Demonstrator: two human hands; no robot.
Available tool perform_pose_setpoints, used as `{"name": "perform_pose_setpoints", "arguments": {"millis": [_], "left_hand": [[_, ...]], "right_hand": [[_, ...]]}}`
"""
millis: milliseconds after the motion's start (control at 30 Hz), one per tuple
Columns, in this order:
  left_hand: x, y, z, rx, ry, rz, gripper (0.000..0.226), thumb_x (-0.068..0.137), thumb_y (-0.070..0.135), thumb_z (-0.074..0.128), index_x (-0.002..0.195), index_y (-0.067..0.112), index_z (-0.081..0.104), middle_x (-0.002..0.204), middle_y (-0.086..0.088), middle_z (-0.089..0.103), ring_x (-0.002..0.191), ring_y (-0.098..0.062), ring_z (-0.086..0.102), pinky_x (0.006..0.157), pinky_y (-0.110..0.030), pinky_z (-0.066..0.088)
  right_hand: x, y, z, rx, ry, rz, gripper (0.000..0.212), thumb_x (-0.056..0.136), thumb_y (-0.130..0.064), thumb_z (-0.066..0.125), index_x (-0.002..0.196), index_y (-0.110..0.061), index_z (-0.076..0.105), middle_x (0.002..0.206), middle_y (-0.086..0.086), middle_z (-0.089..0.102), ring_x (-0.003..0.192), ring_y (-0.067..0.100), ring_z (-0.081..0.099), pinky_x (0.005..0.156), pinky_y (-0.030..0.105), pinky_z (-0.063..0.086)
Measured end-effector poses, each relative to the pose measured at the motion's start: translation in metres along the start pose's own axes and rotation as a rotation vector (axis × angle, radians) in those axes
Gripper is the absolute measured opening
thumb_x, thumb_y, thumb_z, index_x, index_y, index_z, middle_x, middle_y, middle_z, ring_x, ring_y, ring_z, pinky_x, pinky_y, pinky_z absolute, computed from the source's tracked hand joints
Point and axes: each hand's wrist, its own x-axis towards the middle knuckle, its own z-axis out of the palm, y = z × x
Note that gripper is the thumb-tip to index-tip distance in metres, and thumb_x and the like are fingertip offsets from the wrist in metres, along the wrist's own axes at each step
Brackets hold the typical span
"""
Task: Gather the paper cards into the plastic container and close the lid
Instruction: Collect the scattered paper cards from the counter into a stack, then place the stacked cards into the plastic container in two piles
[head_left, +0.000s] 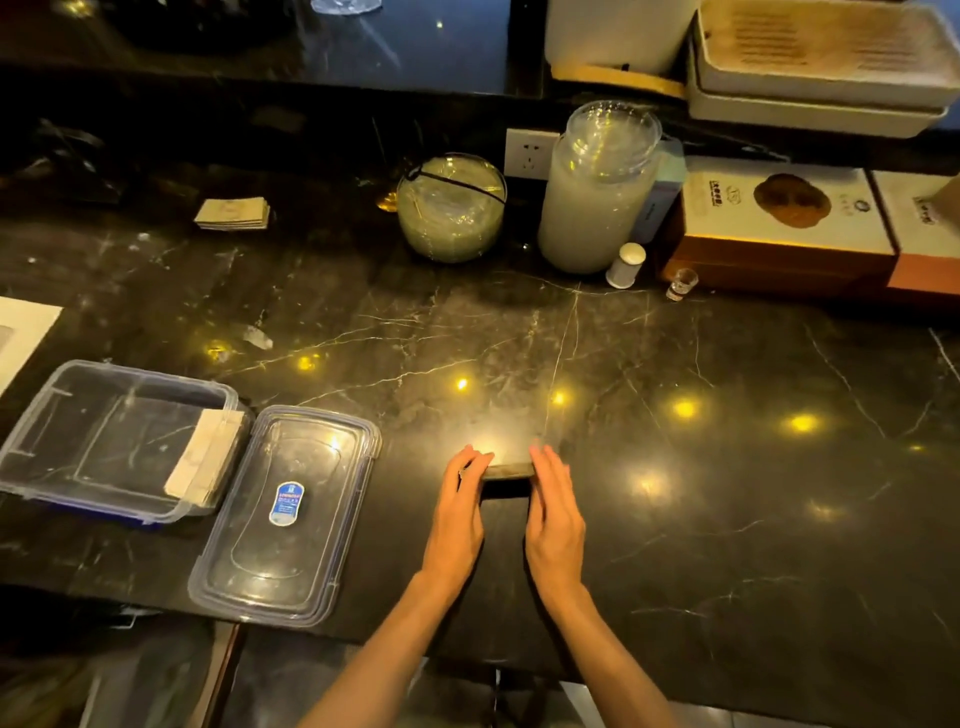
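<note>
A stack of paper cards (508, 462) lies on the black marble counter, washed out by glare on top. My left hand (460, 512) presses its left side and my right hand (553, 512) its right side, so both hands squeeze the stack between them. A clear plastic container (62, 431) stands open at the left, with a batch of cards (205, 457) leaning inside against its right wall. Its clear lid (291, 514), with a blue sticker, lies flat on the counter beside it. Another small stack of cards (232, 213) rests far back on the left.
At the back stand a round glass bowl (451, 208), a tall clear jar (597, 192), a small white bottle (626, 265), a shot glass (681, 283) and printed boxes (779, 223). A white sheet (21, 332) sits at the left edge. The counter's front edge runs just below the lid.
</note>
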Motion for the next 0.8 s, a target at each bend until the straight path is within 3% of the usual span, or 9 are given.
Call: {"name": "perform_pose_setpoints", "arguments": {"millis": [100,200,367,433,500,533,600,700,800], "left_hand": [[-0.006,-0.006,-0.002,0.055,-0.074,-0.050,0.054,0.093,-0.009,0.045,0.140,0.016,0.047,0.149,-0.009,0.039,0.142,-0.018,0.037,0.117,-0.031,0.032],[0.003,-0.001,-0.010,0.059,-0.110,-0.083,0.058,0.087,-0.012,0.049,0.138,0.016,0.049,0.140,-0.008,0.048,0.130,-0.021,0.050,0.109,-0.036,0.042],[0.037,0.007,-0.049,-0.131,-0.216,-0.223,0.068,0.080,-0.013,0.042,0.136,0.025,0.045,0.127,-0.006,0.052,0.110,-0.015,0.055,0.095,-0.026,0.045],[0.056,0.007,-0.077,-0.350,-0.220,-0.306,0.064,0.081,-0.009,0.039,0.133,0.028,0.040,0.118,-0.007,0.056,0.100,-0.015,0.062,0.078,-0.035,0.057],[0.080,0.002,-0.114,-0.479,-0.220,-0.349,0.057,0.086,-0.009,0.038,0.128,0.028,0.034,0.113,-0.005,0.052,0.097,-0.016,0.064,0.064,-0.033,0.062],[0.092,-0.003,-0.133,-0.503,-0.231,-0.368,0.053,0.089,-0.011,0.039,0.127,0.026,0.032,0.118,-0.006,0.049,0.103,-0.020,0.062,0.062,-0.030,0.062],[0.113,-0.016,-0.174,-0.524,-0.274,-0.418,0.046,0.091,-0.013,0.042,0.125,0.016,0.034,0.126,-0.010,0.045,0.115,-0.027,0.056,0.059,-0.025,0.062],[0.141,-0.052,-0.236,-0.556,-0.287,-0.505,0.037,0.090,-0.011,0.048,0.119,0.012,0.042,0.119,-0.008,0.055,0.099,-0.019,0.066,0.055,-0.022,0.059],[0.164,-0.091,-0.296,-0.563,-0.293,-0.546,0.031,0.092,0.000,0.052,0.118,0.018,0.049,0.106,0.002,0.063,0.090,-0.014,0.068,0.055,-0.022,0.056]], "right_hand": [[-0.008,-0.001,0.001,-0.046,-0.010,0.006,0.054,0.096,0.006,0.048,0.144,-0.019,0.047,0.145,-0.002,0.052,0.140,0.015,0.043,0.116,0.033,0.033],[0.004,-0.011,-0.006,-0.070,-0.018,0.054,0.049,0.096,-0.001,0.050,0.142,-0.021,0.050,0.140,-0.008,0.055,0.129,0.009,0.051,0.105,0.031,0.045],[0.031,-0.052,-0.013,-0.110,-0.174,0.162,0.054,0.094,-0.003,0.052,0.142,-0.028,0.048,0.124,0.001,0.062,0.116,0.020,0.056,0.096,0.028,0.042],[0.048,-0.080,-0.010,-0.036,-0.227,0.227,0.059,0.091,0.001,0.052,0.143,-0.027,0.047,0.127,0.004,0.060,0.120,0.021,0.054,0.099,0.028,0.040],[0.070,-0.114,-0.004,0.149,-0.258,0.316,0.059,0.089,0.006,0.051,0.142,-0.019,0.048,0.134,0.008,0.057,0.121,0.019,0.053,0.095,0.019,0.047],[0.080,-0.132,0.001,0.217,-0.270,0.336,0.057,0.089,0.008,0.051,0.140,-0.017,0.049,0.133,0.011,0.058,0.116,0.018,0.055,0.085,0.012,0.051],[0.097,-0.168,0.017,0.250,-0.302,0.338,0.054,0.089,0.008,0.053,0.138,-0.015,0.051,0.124,0.011,0.061,0.104,0.015,0.059,0.068,0.009,0.053],[0.112,-0.223,0.058,0.271,-0.320,0.344,0.053,0.089,0.007,0.056,0.137,-0.014,0.052,0.116,0.008,0.064,0.094,0.012,0.061,0.069,0.013,0.053],[0.125,-0.268,0.114,0.300,-0.355,0.397,0.052,0.090,0.002,0.059,0.137,-0.020,0.052,0.112,0.009,0.067,0.090,0.013,0.063,0.074,0.023,0.054]]}}
